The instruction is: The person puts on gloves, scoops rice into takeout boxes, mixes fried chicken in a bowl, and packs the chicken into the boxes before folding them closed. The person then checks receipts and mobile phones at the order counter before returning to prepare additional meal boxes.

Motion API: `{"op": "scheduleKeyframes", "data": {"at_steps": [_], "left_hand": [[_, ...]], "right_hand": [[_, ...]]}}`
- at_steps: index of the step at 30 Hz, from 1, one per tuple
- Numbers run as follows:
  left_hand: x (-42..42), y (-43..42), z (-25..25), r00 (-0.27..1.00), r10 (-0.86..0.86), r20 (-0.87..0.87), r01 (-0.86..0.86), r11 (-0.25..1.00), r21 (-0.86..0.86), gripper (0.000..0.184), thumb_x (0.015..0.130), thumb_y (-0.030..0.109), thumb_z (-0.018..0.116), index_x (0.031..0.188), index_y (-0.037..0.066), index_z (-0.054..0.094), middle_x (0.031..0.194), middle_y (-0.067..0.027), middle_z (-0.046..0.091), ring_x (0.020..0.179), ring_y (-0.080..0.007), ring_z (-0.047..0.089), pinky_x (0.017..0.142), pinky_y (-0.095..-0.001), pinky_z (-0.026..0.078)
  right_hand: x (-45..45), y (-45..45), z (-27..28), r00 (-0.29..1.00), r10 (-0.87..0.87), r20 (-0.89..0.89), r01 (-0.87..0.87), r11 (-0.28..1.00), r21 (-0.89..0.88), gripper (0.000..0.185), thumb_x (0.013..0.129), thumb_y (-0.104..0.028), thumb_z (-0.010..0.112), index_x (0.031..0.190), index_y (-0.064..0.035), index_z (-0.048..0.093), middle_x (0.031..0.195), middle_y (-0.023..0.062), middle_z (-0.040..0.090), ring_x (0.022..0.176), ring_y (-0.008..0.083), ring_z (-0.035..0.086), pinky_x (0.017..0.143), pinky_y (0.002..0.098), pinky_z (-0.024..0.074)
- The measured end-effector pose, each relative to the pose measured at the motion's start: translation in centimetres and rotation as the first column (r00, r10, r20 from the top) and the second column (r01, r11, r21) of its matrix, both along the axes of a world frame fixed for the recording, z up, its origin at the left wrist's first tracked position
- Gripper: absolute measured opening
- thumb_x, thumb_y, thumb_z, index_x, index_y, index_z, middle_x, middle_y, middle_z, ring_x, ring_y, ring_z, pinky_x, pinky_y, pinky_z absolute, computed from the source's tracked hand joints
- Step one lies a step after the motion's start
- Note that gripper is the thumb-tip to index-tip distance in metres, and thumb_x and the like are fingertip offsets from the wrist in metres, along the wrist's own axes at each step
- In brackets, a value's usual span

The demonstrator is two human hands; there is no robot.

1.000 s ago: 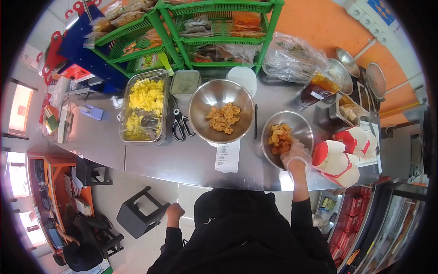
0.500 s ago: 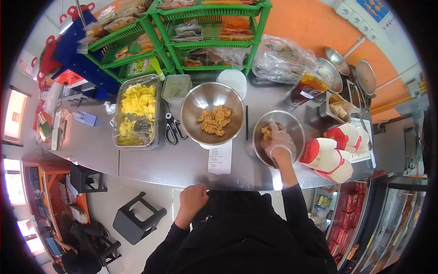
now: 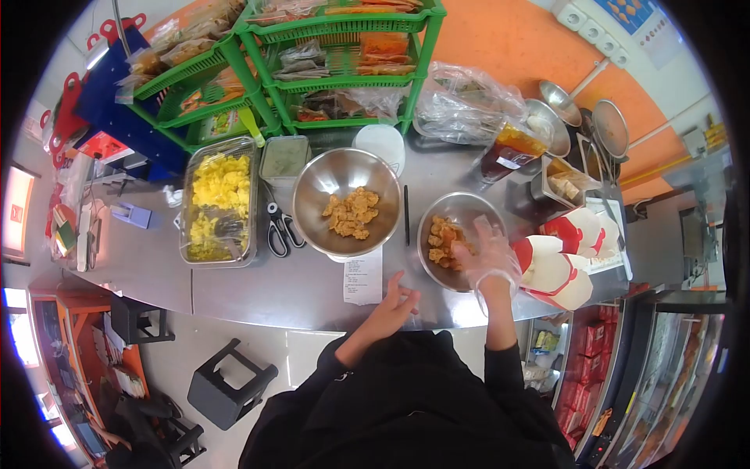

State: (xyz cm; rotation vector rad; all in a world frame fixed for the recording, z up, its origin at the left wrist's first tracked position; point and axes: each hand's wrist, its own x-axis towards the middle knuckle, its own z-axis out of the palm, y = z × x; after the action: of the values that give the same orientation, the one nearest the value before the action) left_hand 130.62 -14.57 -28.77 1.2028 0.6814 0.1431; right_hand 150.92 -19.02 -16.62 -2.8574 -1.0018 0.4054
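My right hand (image 3: 491,262), in a clear plastic glove, is over the right side of the smaller steel bowl (image 3: 428,262), fingers spread and holding nothing. Sauced fried pieces (image 3: 445,238) lie in that bowl beside it. My bare left hand (image 3: 389,311) is at the counter's front edge with its fingers apart and nothing in it. Just behind it a printed receipt (image 3: 363,281) lies on the counter. The larger steel bowl (image 3: 308,184) holds more fried pieces (image 3: 351,213). Red and white paper boxes (image 3: 566,273) stand right of my gloved hand.
Left of the large bowl are scissors (image 3: 277,234), a tub of yellow food (image 3: 223,187) and a grey-lidded container (image 3: 284,159). Behind stand green racks (image 3: 344,78) and a jug of dark sauce (image 3: 508,156). A black stool (image 3: 230,383) is on the floor.
My left hand has risen from below the counter to its front edge, and its fingers have opened. My right hand reached into the smaller bowl, then drew back to its right side with fingers spread.
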Motion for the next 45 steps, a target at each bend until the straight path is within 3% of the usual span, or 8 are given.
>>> {"op": "scheduleKeyframes", "data": {"at_steps": [7,12,15,19,26,30,37,45], "left_hand": [[5.7,0.2,-3.4,0.989,0.084,0.124,-0.081,0.996,-0.027,0.073,0.101,0.031,0.047,0.15,0.004,0.0,0.094,-0.0115,0.065,0.072,-0.0185,0.066,0.07,-0.0317,0.054],[5.3,1.1,-3.7,0.978,0.035,0.204,-0.002,0.987,-0.162,0.074,0.101,0.026,0.048,0.151,0.008,-0.002,0.09,-0.0111,0.066,0.074,-0.0179,0.066,0.071,-0.0317,0.054],[5.1,1.5,-3.7,0.981,0.023,0.19,0.022,0.973,-0.228,0.076,0.098,0.015,0.049,0.152,0.013,-0.005,0.093,-0.0122,0.065,0.078,-0.0185,0.066,0.074,-0.0313,0.053],[4.2,1.6,-3.9,0.971,-0.057,0.234,0.088,0.988,-0.127,0.072,0.094,0.008,0.047,0.152,0.014,0.005,0.103,-0.0114,0.064,0.092,-0.0186,0.064,0.082,-0.0314,0.05],[4.2,2.1,-4.0,0.974,0.005,0.227,0.047,0.973,-0.227,0.068,0.095,0.014,0.043,0.153,0.01,0.006,0.101,-0.0107,0.064,0.092,-0.0179,0.063,0.079,-0.0294,0.048],[4.8,2.7,-2.4,0.984,0.111,0.136,-0.092,0.986,-0.142,0.064,0.099,0.025,0.047,0.151,0.004,0.015,0.097,-0.0095,0.065,0.084,-0.0155,0.064,0.076,-0.0277,0.048],[5.9,2.8,-4.2,0.967,0.159,0.2,-0.155,0.987,-0.036,0.056,0.1,0.023,0.05,0.148,0.006,0.027,0.09,-0.0039,0.062,0.08,-0.011,0.062,0.071,-0.0253,0.05],[6.1,1.8,-2.7,0.953,0.247,0.173,-0.227,0.966,-0.126,0.054,0.099,0.017,0.05,0.148,0.008,0.029,0.087,-0.0019,0.056,0.072,-0.0104,0.062,0.066,-0.0263,0.057]], "right_hand": [[1.6,1.2,-7.5,0.98,-0.027,-0.197,0.017,0.998,-0.056,0.09,0.063,-0.067,0.07,0.132,-0.0126,0.05,0.123,0.0197,0.058,0.111,0.0381,0.059,0.093,0.0453,0.0478],[4.4,1.3,-8.9,0.941,-0.103,-0.321,0.15,0.981,0.126,0.042,0.073,-0.027,0.073,0.111,-0.0113,0.063,0.11,0.0151,0.064,0.097,0.0366,0.063,0.086,0.0417,0.0511],[2.0,0.9,-5.4,0.993,0.053,-0.107,-0.045,0.996,0.075,0.044,0.074,-0.028,0.073,0.113,-0.012,0.062,0.119,0.0153,0.06,0.105,0.0341,0.06,0.091,0.0413,0.0484],[0.0,-0.3,-1.0,0.965,0.186,-0.188,-0.197,0.979,-0.045,0.053,0.076,-0.034,0.072,0.124,-0.0185,0.054,0.123,0.0178,0.055,0.107,0.0348,0.06,0.087,0.043,0.0505],[0.1,0.1,-7.7,0.983,-0.133,-0.125,0.112,0.981,-0.157,0.058,0.078,-0.028,0.069,0.132,-0.0238,0.048,0.125,0.0168,0.054,0.108,0.0364,0.059,0.09,0.0442,0.0497],[0.7,-0.2,-2.5,0.989,0.024,-0.147,-0.038,0.994,-0.1,0.047,0.079,-0.028,0.067,0.124,-0.0226,0.057,0.126,0.0143,0.054,0.108,0.0355,0.059,0.09,0.0428,0.0487],[0.8,3.0,-0.9,0.972,0.181,-0.153,-0.208,0.961,-0.184,0.075,0.07,-0.036,0.076,0.136,-0.0205,0.045,0.139,0.013,0.044,0.11,0.0354,0.058,0.093,0.0453,0.0486],[0.4,3.5,-3.9,0.999,0.046,0.009,-0.044,0.982,-0.183,0.069,0.074,-0.028,0.074,0.135,-0.0206,0.044,0.127,0.0096,0.047,0.117,0.0326,0.05,0.09,0.0445,0.0504]]}}
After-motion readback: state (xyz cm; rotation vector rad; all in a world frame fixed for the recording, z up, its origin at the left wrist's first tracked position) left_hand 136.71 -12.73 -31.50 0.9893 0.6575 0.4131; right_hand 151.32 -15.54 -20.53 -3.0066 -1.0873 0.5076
